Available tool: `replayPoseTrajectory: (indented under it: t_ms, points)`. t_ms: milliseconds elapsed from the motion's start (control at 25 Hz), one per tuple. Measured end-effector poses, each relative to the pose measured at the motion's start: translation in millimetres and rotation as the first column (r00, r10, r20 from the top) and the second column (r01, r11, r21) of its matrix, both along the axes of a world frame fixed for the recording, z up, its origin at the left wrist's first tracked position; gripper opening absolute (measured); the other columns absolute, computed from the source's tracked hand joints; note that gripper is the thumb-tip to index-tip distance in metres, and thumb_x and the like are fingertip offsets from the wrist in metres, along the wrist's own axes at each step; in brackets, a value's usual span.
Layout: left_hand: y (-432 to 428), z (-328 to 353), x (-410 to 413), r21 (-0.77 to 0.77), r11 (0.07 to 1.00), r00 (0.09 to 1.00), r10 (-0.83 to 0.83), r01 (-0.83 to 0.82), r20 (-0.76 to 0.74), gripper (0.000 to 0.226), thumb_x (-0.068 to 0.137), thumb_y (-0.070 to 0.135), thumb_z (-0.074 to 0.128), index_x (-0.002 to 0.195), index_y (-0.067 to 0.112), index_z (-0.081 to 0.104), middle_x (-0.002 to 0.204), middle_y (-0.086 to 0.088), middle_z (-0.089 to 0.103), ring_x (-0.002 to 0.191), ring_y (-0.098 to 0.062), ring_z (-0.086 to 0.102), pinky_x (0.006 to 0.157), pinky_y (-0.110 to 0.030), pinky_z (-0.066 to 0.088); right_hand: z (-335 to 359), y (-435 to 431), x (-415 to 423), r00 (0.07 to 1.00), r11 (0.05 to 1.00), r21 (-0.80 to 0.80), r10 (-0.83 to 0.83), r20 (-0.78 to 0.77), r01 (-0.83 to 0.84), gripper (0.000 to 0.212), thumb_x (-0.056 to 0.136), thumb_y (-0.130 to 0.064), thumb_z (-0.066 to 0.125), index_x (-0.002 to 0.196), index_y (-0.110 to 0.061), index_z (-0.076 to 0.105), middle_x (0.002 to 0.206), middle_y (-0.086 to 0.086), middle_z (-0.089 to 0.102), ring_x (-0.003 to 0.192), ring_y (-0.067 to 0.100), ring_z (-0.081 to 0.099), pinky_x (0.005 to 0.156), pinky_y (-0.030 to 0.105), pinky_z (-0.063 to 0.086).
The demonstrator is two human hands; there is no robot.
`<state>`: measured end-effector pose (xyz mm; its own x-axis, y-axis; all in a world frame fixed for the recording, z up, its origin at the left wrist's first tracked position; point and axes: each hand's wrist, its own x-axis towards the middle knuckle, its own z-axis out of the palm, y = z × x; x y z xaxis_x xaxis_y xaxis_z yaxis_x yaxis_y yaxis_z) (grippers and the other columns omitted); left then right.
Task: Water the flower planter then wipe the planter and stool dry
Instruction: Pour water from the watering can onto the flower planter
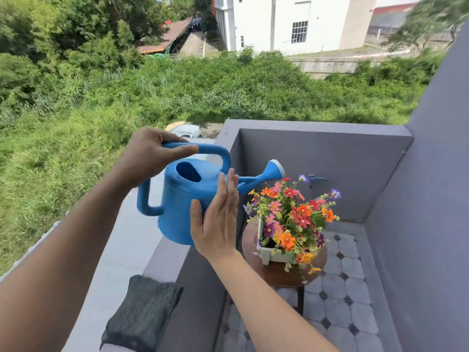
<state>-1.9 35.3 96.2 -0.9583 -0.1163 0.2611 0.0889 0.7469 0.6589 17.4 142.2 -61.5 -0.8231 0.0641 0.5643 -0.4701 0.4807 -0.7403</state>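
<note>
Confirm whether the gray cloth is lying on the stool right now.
No: the gray cloth lies on the balcony ledge, apart from the stool, which bears the flower planter.

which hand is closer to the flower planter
Right. The right hand lies flat on the side of the blue watering can, just left of the flower planter; the left hand grips its top handle, farther up and left.

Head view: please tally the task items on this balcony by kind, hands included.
watering can: 1
flower planter: 1
stool: 1
cloth: 1
hands: 2, left hand and right hand
Total: 6
</note>
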Motion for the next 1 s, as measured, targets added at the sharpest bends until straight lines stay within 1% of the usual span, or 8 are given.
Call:
replayPoseTrajectory:
  t_ms: [160, 280, 360, 440, 520, 600, 760, 1000]
  points:
    - [18.9, 25.5, -11.1, -0.237, 0.962, 0.988, -0.114, 0.135, 0.101, 0.018, 0.073, 0.044, 0.076, 0.082, 0.028, 0.075, 0.057, -0.007, 0.059, 0.048, -0.013, 0.039, 0.037, -0.015, 0.028, 3.6, 0.7, 12.4, 1.0, 1.0, -0.01, -0.028, 0.002, 0.028, 0.067, 0.095, -0.053, 0.019, 0.145, -0.01, 0.011, 0.156, 0.008, 0.004, 0.147, 0.027, 0.0, 0.12, 0.031, -0.002]
    - [33.2, 42.9, -17.7, -0.363, 0.909, 0.974, -0.15, 0.202, 0.168, 0.017, 0.073, 0.043, 0.076, 0.082, 0.028, 0.075, 0.06, -0.008, 0.063, 0.051, -0.017, 0.044, 0.045, -0.022, 0.037, 6.6, 0.3, 15.9, 1.0, 1.0, -0.025, -0.016, 0.003, 0.016, 0.065, 0.095, -0.053, 0.02, 0.145, -0.013, 0.008, 0.157, 0.012, 0.007, 0.147, 0.026, 0.0, 0.12, 0.032, -0.001]
    - [42.5, 51.5, -21.8, -0.423, 0.876, 0.967, -0.159, 0.231, 0.199, 0.016, 0.074, 0.044, 0.075, 0.081, 0.03, 0.074, 0.062, -0.009, 0.064, 0.05, -0.018, 0.045, 0.047, -0.023, 0.037, 9.3, 0.7, 15.0, 1.0, 0.999, -0.03, -0.011, 0.002, 0.011, 0.064, 0.094, -0.051, 0.022, 0.144, -0.013, 0.009, 0.157, 0.014, 0.01, 0.147, 0.026, 0.001, 0.12, 0.037, 0.004]
    - [50.5, 55.5, -27.1, -0.463, 0.85, 0.962, -0.17, 0.252, 0.212, 0.018, 0.074, 0.045, 0.075, 0.083, 0.03, 0.075, 0.069, -0.012, 0.069, 0.052, -0.018, 0.047, 0.048, -0.024, 0.037, 11.6, 3.5, 11.1, 1.0, 0.999, -0.031, -0.026, -0.006, 0.025, 0.064, 0.094, -0.051, 0.023, 0.143, -0.011, 0.01, 0.157, 0.016, 0.013, 0.147, 0.027, 0.004, 0.119, 0.044, 0.011]
    - [56.0, 56.4, -30.5, -0.485, 0.838, 0.964, -0.171, 0.252, 0.205, 0.021, 0.074, 0.045, 0.074, 0.085, 0.027, 0.076, 0.069, -0.01, 0.069, 0.053, -0.017, 0.047, 0.048, -0.025, 0.035, 13.1, 8.4, 6.0, 1.0, 0.999, -0.037, -0.026, -0.009, 0.025, 0.065, 0.094, -0.051, 0.023, 0.143, -0.011, 0.011, 0.157, 0.017, 0.015, 0.147, 0.028, 0.005, 0.119, 0.046, 0.014]
    - [57.2, 57.7, -34.4, -0.489, 0.84, 0.968, -0.164, 0.237, 0.188, 0.023, 0.075, 0.045, 0.074, 0.086, 0.025, 0.077, 0.066, -0.007, 0.066, 0.055, -0.016, 0.046, 0.05, -0.026, 0.035, 14.9, 11.3, 0.1, 1.0, 0.999, -0.033, -0.022, -0.02, 0.022, 0.065, 0.094, -0.051, 0.023, 0.143, -0.01, 0.012, 0.156, 0.018, 0.015, 0.146, 0.029, 0.008, 0.118, 0.047, 0.015]
    - [56.7, 67.0, -39.1, -0.493, 0.838, 0.968, -0.157, 0.234, 0.194, 0.025, 0.075, 0.046, 0.074, 0.087, 0.024, 0.076, 0.074, -0.012, 0.069, 0.058, -0.018, 0.046, 0.052, -0.027, 0.034, 24.8, 12.4, -5.9, 1.0, 0.999, -0.029, 0.017, 0.001, -0.017, 0.066, 0.093, -0.054, 0.021, 0.143, -0.015, 0.007, 0.157, 0.016, 0.014, 0.147, 0.028, 0.006, 0.119, 0.044, 0.011]
    - [60.9, 78.0, -41.4, -0.552, 0.785, 0.951, -0.147, 0.28, 0.274, 0.023, 0.073, 0.048, 0.074, 0.081, 0.027, 0.077, 0.054, -0.001, 0.056, 0.049, -0.016, 0.04, 0.049, -0.027, 0.031, 33.4, 1.7, 7.0, 0.997, 0.994, -0.094, 0.054, 0.049, -0.049, 0.065, 0.09, -0.058, 0.016, 0.144, -0.022, 0.003, 0.159, 0.011, 0.008, 0.148, 0.023, 0.001, 0.119, 0.036, 0.001]
